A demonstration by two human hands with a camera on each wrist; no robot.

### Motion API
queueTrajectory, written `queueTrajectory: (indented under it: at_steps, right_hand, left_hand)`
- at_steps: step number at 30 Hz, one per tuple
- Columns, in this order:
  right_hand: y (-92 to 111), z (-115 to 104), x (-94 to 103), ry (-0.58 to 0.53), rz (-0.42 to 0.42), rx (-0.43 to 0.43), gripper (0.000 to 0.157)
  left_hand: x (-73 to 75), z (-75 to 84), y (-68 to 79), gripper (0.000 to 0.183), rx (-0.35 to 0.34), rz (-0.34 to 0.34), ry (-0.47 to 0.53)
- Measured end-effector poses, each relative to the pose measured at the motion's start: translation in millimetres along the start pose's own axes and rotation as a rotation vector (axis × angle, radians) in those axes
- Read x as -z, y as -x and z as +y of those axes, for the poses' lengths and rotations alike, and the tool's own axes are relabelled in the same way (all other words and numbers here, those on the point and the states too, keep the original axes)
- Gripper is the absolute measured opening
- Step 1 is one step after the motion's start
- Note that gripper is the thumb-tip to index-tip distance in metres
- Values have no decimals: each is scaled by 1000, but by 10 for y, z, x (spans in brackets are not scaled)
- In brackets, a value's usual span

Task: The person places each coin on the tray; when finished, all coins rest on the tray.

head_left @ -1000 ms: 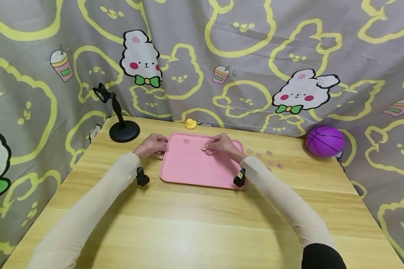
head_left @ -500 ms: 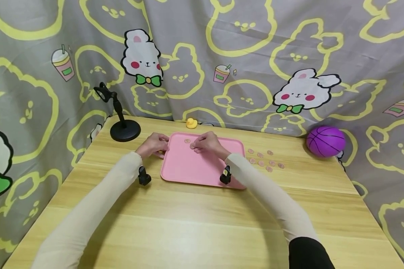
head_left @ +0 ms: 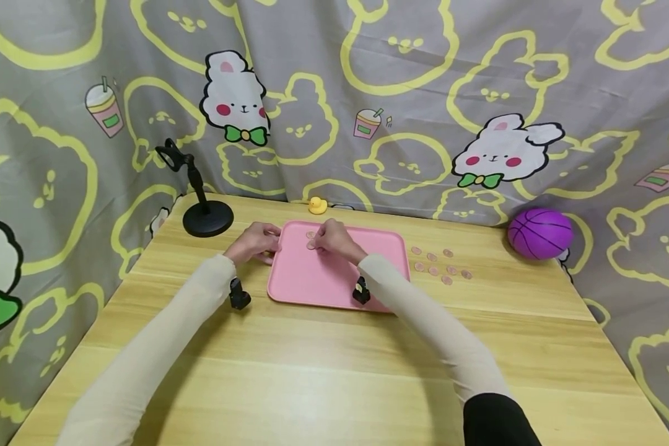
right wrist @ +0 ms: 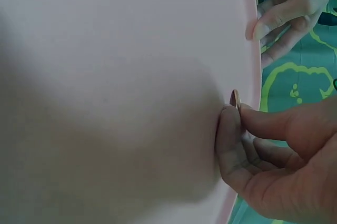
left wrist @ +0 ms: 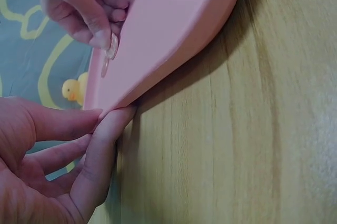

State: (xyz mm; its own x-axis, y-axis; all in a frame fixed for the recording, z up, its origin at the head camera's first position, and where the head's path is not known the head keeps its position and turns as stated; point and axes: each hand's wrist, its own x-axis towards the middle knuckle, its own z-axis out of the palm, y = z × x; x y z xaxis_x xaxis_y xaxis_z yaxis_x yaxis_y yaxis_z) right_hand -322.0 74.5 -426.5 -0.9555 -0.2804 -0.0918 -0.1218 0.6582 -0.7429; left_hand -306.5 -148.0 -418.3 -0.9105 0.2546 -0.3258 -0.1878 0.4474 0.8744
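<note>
A pink tray point(head_left: 306, 279) lies on the wooden table. At its left rim my left hand point(head_left: 254, 240) pinches the edge between thumb and index finger, as the left wrist view shows up close. Over the tray's far left part, my right hand point(head_left: 336, 238) holds a small copper-coloured coin point(right wrist: 235, 99) between thumb and fingertip, tilted on edge in the right wrist view. Just beyond it a second coin point(head_left: 310, 235) lies flat on the tray, partly overlapped by the held one in the left wrist view.
Several loose coins point(head_left: 433, 271) are spread on the table right of the tray. A yellow rubber duck point(head_left: 317, 205) sits behind it, a black stand point(head_left: 208, 218) at the back left, and a purple ball point(head_left: 540, 233) at the back right. A patterned curtain point(head_left: 312, 93) hangs behind.
My right hand has moved left across the tray with its coin, up close to the coin lying there. The left hand keeps its place at the rim.
</note>
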Motion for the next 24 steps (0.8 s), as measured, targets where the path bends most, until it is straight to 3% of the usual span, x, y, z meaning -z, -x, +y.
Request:
queueTrajectory:
  at_steps: [11,24]
  right_hand:
    - [-34,-37,1,22,-35,-73,18]
    - [-49,12,7,-35,-32,-63,20]
  left_hand:
    - [2,-11,-14,56,12,-6,-7]
    - [5,-28,-7,59,14,-23,33]
